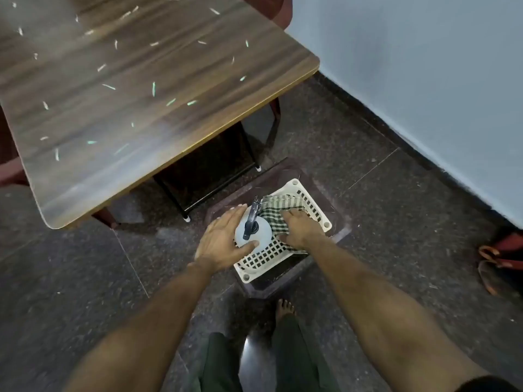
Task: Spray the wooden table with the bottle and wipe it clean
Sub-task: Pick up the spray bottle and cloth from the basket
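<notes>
Head view: my left hand [223, 241] cups the smooth, likely slippery bottle [254, 230]; my right hand [300, 224] grips the limp checked cloth [273, 213].

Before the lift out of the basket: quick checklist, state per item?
1. Left hand around the white spray bottle with the dark trigger head: ok, fingers and thumb wrap its sides.
2. Right hand on the green-and-white checked cloth: ok, it rests on the cloth; a closed grip cannot be told.
3. Bottle upright in the white perforated plastic basket: ok.
4. Cloth free of the trigger head: cannot tell, its edge lies right against it.
5. Brown wood-grain table needs cleaning: ok, pale scraps are scattered over the top.
6. Liquid level in the bottle: cannot tell.
</notes>
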